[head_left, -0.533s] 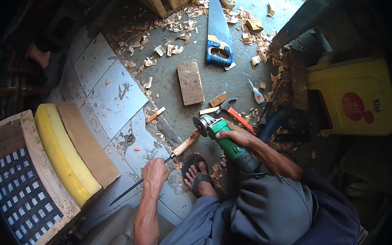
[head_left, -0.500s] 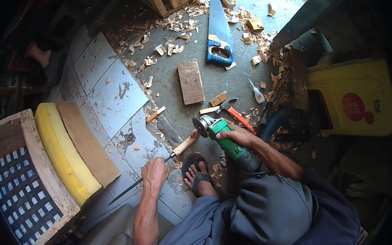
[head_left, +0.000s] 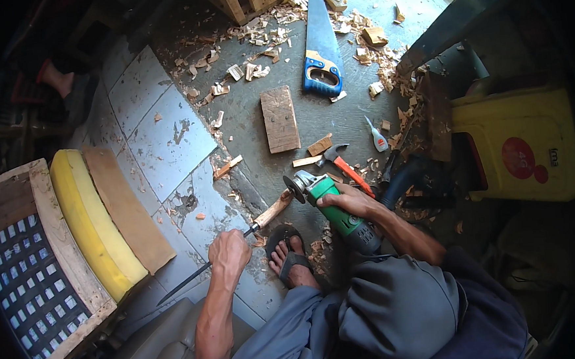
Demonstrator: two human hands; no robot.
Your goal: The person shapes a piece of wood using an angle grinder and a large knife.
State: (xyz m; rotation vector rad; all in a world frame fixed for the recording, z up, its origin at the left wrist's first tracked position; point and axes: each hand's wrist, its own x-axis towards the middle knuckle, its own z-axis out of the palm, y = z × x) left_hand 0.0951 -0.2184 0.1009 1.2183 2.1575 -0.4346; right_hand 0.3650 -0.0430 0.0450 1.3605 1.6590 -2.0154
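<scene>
My left hand is closed around the dark shank of a long pointed blade with a wooden handle. The blade tapers out behind my fist toward the lower left; whether it is a file or a knife I cannot tell. In my right hand is a green angle grinder, gripped round its body. Its dark disc sits at the far end of the wooden handle, very close or touching. Just below the handle is my sandalled foot.
Beyond the grinder lie a claw hammer, a white-handled pointed tool, a wood block and a handsaw. Wood chips litter the floor. A yellow plastic container stands right; a yellow-padded wooden frame stands left.
My left hand has shifted very slightly to the right with the blade and wooden handle. The grinder has barely moved.
</scene>
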